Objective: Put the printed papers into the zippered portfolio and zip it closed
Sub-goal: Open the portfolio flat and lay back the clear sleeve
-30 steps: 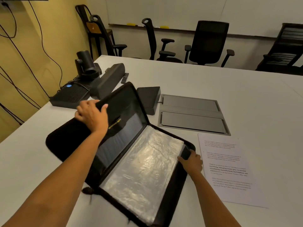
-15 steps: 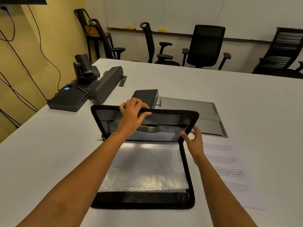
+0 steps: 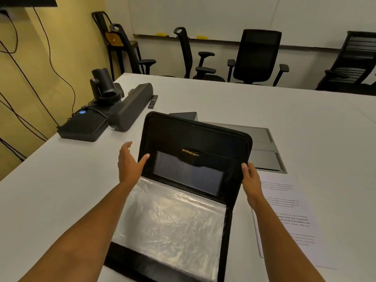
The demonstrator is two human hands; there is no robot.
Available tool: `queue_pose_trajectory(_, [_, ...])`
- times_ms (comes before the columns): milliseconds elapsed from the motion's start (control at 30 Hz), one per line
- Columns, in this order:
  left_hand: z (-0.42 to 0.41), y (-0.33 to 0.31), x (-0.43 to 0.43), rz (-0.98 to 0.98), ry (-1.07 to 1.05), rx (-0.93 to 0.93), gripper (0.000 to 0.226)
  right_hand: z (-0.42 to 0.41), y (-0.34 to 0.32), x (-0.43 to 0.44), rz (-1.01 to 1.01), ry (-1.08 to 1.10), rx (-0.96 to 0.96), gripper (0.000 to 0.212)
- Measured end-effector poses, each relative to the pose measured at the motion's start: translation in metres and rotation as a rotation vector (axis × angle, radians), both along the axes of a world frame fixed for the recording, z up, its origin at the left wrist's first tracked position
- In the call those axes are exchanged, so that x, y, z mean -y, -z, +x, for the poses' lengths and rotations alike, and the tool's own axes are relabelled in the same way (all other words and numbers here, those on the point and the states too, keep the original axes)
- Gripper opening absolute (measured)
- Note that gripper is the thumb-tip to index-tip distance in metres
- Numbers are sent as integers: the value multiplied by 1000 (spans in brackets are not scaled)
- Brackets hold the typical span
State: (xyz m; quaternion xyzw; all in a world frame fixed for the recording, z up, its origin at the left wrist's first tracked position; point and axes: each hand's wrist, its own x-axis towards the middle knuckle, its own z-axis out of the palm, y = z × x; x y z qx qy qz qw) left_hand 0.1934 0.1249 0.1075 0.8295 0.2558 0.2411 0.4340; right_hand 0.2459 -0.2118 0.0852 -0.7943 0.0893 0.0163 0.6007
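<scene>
- Clear plastic sleeves (image 3: 171, 218): nearest item, lying flat in the lower half of the portfolio; glossy and crinkled, likely slippery and limp.
- Zippered portfolio (image 3: 195, 139): black, open on the white table (image 3: 61, 200) in front of the person, lid standing up; padded edges look semi-stiff, best held at the side rims.
- Printed papers (image 3: 289, 216): flat on the table just right of the portfolio, not yet inside; thin, light, easily creased, probably best lifted by a free edge.
- Right hand (image 3: 250, 178): fingers curled over the lid's right edge, gripping it.
- Left hand (image 3: 130, 163): spread open, thumb touching the lid's left edge, holding nothing.
- Flat grey panel (image 3: 262, 147): set into the table behind the lid.
- Speaker bar (image 3: 130, 106), camera (image 3: 103, 84), black device (image 3: 83, 127): far left, well apart.
- Office chairs (image 3: 256, 58): beyond the table.
</scene>
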Motion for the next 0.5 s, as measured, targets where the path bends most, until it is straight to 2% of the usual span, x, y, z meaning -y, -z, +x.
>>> queue_pose_trajectory(133, [1, 28, -17, -111, 25, -214, 69, 11, 8, -5, 25, 56, -58, 50])
queue_pose_trajectory(300, [9, 58, -32, -228, 26, -409, 78, 33, 11, -12, 14, 50, -69, 45])
queue_pose_trajectory(400, [14, 73, -40, -208, 18, -519, 82, 49, 9, -19, 26, 38, -67, 45])
queue_pose_trajectory(500, [18, 85, -44, -80, 5, -648, 83, 67, 10, -29, 33, 41, -63, 47])
